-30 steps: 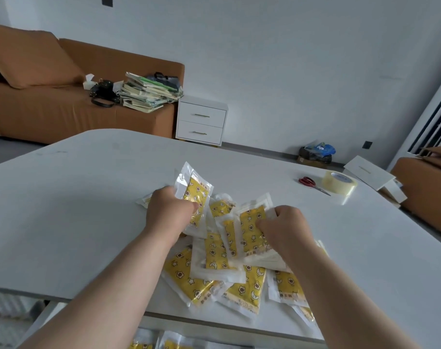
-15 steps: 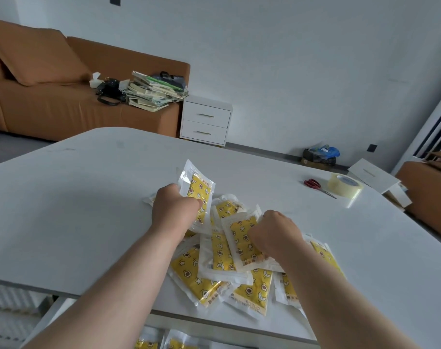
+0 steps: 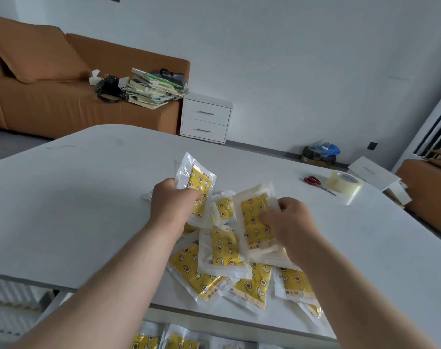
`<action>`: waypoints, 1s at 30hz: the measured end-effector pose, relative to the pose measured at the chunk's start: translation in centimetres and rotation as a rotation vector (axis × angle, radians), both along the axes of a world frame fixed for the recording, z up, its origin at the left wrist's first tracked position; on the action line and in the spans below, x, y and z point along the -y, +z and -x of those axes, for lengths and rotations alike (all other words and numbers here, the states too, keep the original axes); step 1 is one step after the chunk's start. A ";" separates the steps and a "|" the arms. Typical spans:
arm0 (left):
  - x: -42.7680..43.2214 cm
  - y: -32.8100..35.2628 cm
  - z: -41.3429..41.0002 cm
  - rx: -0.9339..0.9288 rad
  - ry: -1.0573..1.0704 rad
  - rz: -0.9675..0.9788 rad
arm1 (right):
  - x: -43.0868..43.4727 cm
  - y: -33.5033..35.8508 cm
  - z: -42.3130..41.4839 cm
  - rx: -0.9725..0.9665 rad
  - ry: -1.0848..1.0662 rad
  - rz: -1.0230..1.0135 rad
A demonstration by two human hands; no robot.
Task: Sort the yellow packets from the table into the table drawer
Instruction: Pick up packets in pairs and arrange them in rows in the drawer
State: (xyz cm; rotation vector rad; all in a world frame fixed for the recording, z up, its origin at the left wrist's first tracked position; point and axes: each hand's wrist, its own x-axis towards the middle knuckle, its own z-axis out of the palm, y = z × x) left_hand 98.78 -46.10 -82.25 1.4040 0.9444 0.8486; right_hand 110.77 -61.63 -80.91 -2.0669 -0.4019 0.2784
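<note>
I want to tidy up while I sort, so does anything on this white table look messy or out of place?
Mostly the loose pile of yellow star-print packets: they overlap at all angles, and one pokes past the white table's near edge. The red-handled scissors and clear tape roll lie neatly apart.

We see soft, even daylight and no hard shadows. The white desk (image 3: 63, 210) is bright, with mild glare toward its far right edge. The wide lens bends the desk's edges, and the picture is slightly soft everywhere.
</note>
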 end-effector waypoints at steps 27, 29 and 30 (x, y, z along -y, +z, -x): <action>15.0 4.9 13.3 -0.367 -0.568 0.104 | 20.9 2.6 9.1 -0.403 0.062 -0.347; 15.3 3.6 13.7 -0.479 -0.636 0.061 | 21.1 1.8 9.0 -0.394 0.074 -0.265; 15.2 3.1 13.8 -0.520 -0.665 0.042 | 21.1 1.5 9.0 -0.387 0.099 -0.222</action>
